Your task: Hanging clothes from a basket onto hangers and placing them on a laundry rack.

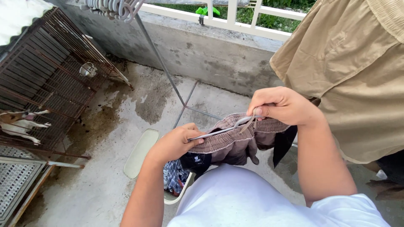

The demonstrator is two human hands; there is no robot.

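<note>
From the head camera, looking down, both hands are up in front of the white shirt [235, 197]. Between them hangs a pair of brown shorts [235, 141] with a stretchy, crinkled waistband. A thin grey wire hanger [219, 131] lies along that waistband.

The hanger runs across from one hand to the other, low on the left side and higher on the right. So its long way goes side to side, tilted up toward the right.

The left hand [176, 143] is closed around the low end of the hanger and the edge of the shorts. The right hand [284, 106] is higher and a bit farther out. Its fingers are pinched shut on the top of the hanger and the waistband there. Both hands touch the shorts, so neither hand is nearer.

The shorts hang down from the hands, in front of the person's tummy. A dark piece of the shorts dangles under the right hand.

Just below the left hand sits a pale basket [141, 153] on the concrete floor [101, 185], with blue checked cloth [174, 176] inside. Up past the hands stands a thin metal rack [158, 54] with more hangers on top. A tan cloth [357, 75] hangs beside the right arm. Far off to the left is a wire cage [46, 71].
</note>
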